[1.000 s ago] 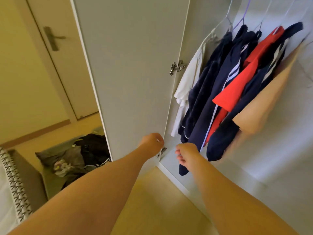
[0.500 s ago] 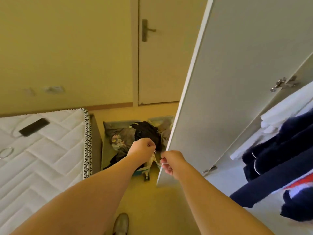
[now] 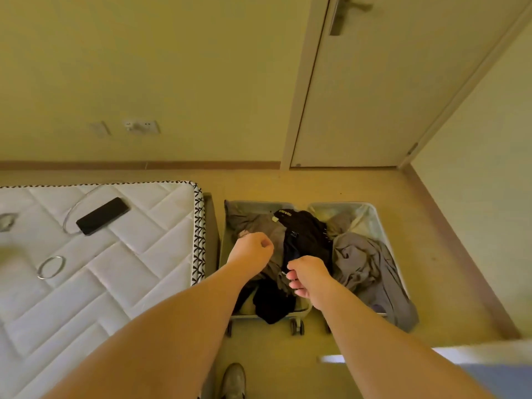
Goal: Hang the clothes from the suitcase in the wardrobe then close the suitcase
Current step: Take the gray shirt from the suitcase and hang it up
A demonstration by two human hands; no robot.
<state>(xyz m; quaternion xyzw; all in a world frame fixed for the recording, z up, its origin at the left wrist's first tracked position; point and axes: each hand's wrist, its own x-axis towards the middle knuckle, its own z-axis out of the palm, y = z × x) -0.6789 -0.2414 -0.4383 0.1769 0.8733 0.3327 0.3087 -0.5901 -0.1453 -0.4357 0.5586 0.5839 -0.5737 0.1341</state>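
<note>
A white quilted mattress (image 3: 121,269) lies at the left, with a black phone (image 3: 102,216) and a metal ring (image 3: 51,267) resting on it, well apart. Behind stand a closed door (image 3: 383,96) and a wall socket (image 3: 142,127); a shoe (image 3: 234,381) shows on the floor (image 3: 446,269).

Suitcase lying open from above, hemmed in on the left

I am seeing the open suitcase (image 3: 371,218) lying flat on the floor (image 3: 431,254), its top standing clear for both hands; the bed (image 3: 129,254) is crowding its left wall, leaving only a narrow gap. Bare floor is running along the right and far sides toward the door (image 3: 374,96). A white panel edge (image 3: 475,348) is intruding low at the right.
</note>
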